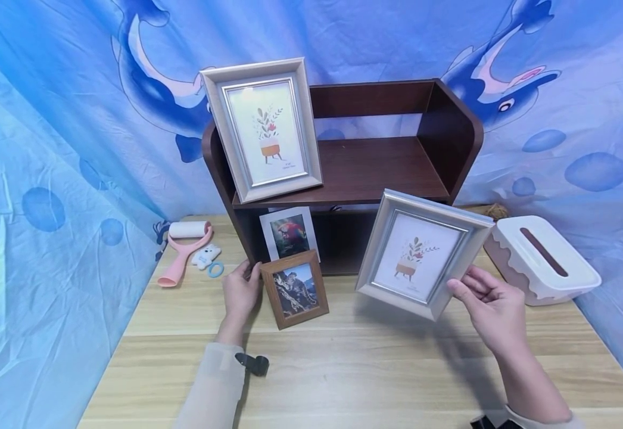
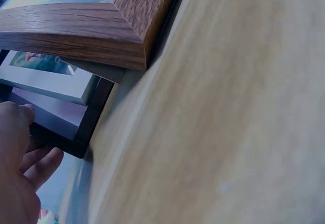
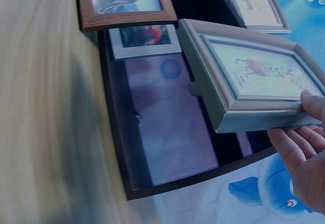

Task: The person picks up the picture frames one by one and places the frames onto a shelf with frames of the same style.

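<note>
My right hand (image 1: pixel 496 307) holds a silver picture frame (image 1: pixel 371 268) by its right edge, tilted above the table. In the right wrist view, the thumb is on the front of the frame and the fingers are behind it. My left hand (image 1: pixel 242 292) is beside the upper left corner of a brown wooden picture frame (image 1: pixel 272 298), which stands on the table. The left wrist view shows that hand's thumb and fingers apart, with nothing seen between them. A white picture frame (image 1: pixel 268 235) with a parrot picture stands behind the brown one, in the lower shelf.
A dark brown shelf (image 1: pixel 378 167) stands at the back, with another silver picture frame (image 1: pixel 314 149) leaning on its upper level. On the left lie a pink lint roller (image 1: pixel 178 262), a white bear-shaped item (image 1: pixel 204 255) and a blue ring (image 1: pixel 215 269). A white tissue box (image 1: pixel 571 250) stands on the right.
</note>
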### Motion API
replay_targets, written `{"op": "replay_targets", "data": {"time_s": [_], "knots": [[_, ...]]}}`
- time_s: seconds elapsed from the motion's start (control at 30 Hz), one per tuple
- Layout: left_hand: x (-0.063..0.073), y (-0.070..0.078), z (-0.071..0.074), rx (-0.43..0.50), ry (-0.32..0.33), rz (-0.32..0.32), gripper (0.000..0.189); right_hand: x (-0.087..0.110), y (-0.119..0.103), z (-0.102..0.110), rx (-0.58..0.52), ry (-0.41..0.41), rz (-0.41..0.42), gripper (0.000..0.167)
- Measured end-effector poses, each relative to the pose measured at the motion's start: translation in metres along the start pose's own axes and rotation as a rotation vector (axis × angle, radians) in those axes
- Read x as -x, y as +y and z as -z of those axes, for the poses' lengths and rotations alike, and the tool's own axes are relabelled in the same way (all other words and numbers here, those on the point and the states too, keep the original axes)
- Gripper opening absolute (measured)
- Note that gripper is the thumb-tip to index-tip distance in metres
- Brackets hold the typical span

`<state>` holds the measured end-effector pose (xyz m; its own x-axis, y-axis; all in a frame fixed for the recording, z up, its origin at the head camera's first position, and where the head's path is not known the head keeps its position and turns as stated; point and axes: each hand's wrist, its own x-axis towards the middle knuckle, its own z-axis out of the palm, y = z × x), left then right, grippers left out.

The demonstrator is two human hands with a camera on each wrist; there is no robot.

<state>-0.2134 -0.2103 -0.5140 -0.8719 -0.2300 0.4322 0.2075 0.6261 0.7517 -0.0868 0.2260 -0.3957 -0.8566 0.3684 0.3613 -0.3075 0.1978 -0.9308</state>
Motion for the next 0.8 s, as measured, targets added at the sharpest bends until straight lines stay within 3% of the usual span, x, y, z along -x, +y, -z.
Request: {"op": "replay_targets", "data": {"time_s": [0.17,0.3,0.53,0.8], "knots": [[0.0,-0.001,0.0,-0.01,0.015,-0.024,0.021,-0.005,-0.01,0.003,-0.106,0.011,-0.004,0.045],[0.0,-0.001,0.0,-0.018,0.022,-0.047,0.021,-0.009,-0.019,0.005,-0.187,0.005,-0.007,0.04],[0.001,0.001,0.0,0.001,-0.002,-0.006,0.022,-0.017,-0.036,0.011,-0.211,-0.034,0.043,0.034],[0.0,0.0,-0.002,-0.003,0.016,-0.019,0.021,-0.031,-0.052,0.012,-0.258,-0.089,0.102,0.035]]}}
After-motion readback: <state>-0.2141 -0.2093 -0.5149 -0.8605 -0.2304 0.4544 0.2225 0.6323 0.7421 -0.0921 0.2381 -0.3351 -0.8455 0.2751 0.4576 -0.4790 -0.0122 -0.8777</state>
